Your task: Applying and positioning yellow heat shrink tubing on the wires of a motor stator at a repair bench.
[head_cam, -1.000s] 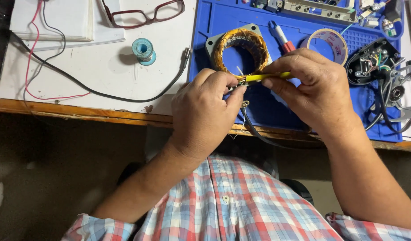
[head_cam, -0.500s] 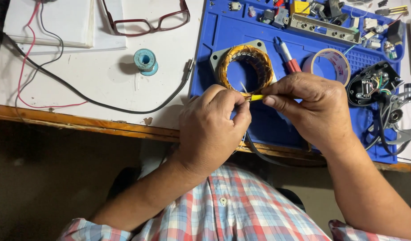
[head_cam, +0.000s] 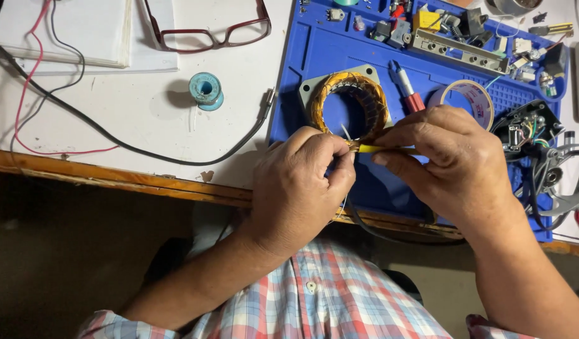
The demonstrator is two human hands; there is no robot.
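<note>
My left hand [head_cam: 302,182] and my right hand [head_cam: 449,163] meet over the near edge of a blue work mat [head_cam: 314,56]. Between their fingertips runs a thin yellow sleeve [head_cam: 377,149] on a wire. My right hand pinches the sleeve; my left hand pinches the wire's end just left of it. Right behind the fingers lies a ring-shaped copper winding [head_cam: 349,103] wrapped in yellow tape, on a square metal plate. Thin leads from it pass under my left hand.
A red-handled screwdriver [head_cam: 407,91], a roll of clear tape [head_cam: 470,100] and small parts lie on the mat. A black device with coloured wires [head_cam: 528,132] sits at the right. Glasses [head_cam: 208,34], a blue solder spool [head_cam: 205,88], a black cable [head_cam: 113,138] and papers occupy the white tabletop.
Both hands have shifted slightly nearer the winding while holding the yellow sleeve; the view has tilted, showing more of the mat's far side.
</note>
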